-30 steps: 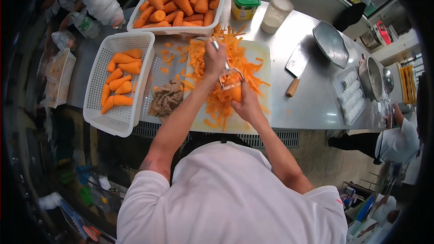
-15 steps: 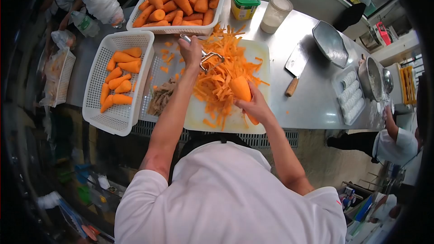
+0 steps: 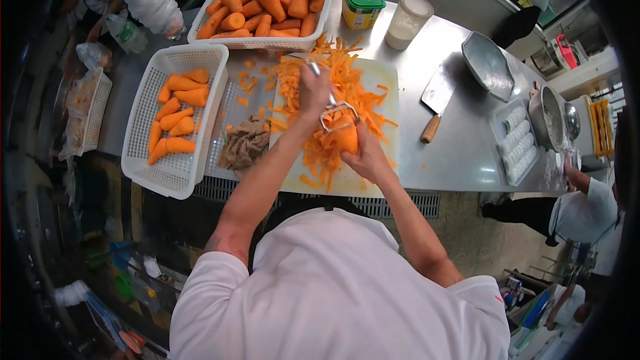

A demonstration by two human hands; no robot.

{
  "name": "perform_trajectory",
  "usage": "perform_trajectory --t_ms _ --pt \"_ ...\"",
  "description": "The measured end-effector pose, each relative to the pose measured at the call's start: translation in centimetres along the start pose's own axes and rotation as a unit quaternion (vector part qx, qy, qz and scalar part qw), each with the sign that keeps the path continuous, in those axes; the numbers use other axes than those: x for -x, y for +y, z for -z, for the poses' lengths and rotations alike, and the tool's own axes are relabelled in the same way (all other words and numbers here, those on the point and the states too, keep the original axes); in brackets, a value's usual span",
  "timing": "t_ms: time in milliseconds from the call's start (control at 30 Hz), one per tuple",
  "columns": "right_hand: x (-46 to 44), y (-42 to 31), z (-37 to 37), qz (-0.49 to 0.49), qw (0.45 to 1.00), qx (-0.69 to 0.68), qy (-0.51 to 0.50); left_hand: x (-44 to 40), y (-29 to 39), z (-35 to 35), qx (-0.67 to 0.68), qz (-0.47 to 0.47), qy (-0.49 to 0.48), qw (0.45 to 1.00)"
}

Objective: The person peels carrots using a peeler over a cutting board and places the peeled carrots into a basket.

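Observation:
My left hand (image 3: 314, 91) is closed round the handle of a metal peeler (image 3: 331, 119). The peeler's blade end lies over a thick carrot (image 3: 345, 139), which my right hand (image 3: 367, 153) grips from the side. Under both hands, a heap of orange carrot peelings (image 3: 363, 97) covers much of the pale cutting board (image 3: 385, 73). A crumpled brown cloth (image 3: 245, 141) lies left of the board, near my left forearm.
A white basket (image 3: 212, 110) with several peeled carrots stands left; a fuller carrot basket (image 3: 260, 44) is behind. Rightward are a cleaver (image 3: 438, 97), a lidded tub (image 3: 362, 7), a cloudy container (image 3: 408, 21) and a tray of white rolls (image 3: 517, 143). A co-worker (image 3: 587, 203) stands far right.
My left hand has moved right and slightly down, bringing the peeler from above the peelings onto the carrot. My right hand has shifted slightly left, still gripping the carrot.

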State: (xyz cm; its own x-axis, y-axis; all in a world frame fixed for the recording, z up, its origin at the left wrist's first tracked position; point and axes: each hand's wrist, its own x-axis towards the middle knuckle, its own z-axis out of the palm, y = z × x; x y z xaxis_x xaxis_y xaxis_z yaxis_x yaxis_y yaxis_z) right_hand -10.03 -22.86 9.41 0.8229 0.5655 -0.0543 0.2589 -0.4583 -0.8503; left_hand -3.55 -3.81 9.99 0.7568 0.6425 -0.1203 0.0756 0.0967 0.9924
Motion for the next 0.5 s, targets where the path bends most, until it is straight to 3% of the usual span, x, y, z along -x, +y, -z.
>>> perform_trajectory --t_ms 67,200,333,367,467,500 --pt "-0.1 -0.3 0.1 -0.042 0.999 0.025 -0.014 -0.9 -2.0 -0.2 -0.074 -0.008 -0.04 0.996" --pt "0.0 0.5 0.4 0.017 0.995 0.099 0.025 -2.7 -1.1 1.4 0.006 0.046 0.05 0.998" --pt "0.0 0.3 -0.3 0.0 0.982 0.187 0.01 0.6 -2.1 -0.9 -0.069 -0.039 -0.044 0.996" --pt "0.0 0.2 -0.3 0.002 0.982 0.189 0.008 -1.3 -3.4 -0.7 -0.113 -0.014 -0.021 0.993" --pt "0.2 -0.1 0.2 -0.003 0.978 0.206 0.012 -2.5 -2.9 0.3 -0.027 0.032 0.053 0.998" --pt "0.1 0.0 0.4 0.018 0.975 0.218 0.03 -2.4 -2.6 0.9 -0.023 0.036 0.025 0.999"
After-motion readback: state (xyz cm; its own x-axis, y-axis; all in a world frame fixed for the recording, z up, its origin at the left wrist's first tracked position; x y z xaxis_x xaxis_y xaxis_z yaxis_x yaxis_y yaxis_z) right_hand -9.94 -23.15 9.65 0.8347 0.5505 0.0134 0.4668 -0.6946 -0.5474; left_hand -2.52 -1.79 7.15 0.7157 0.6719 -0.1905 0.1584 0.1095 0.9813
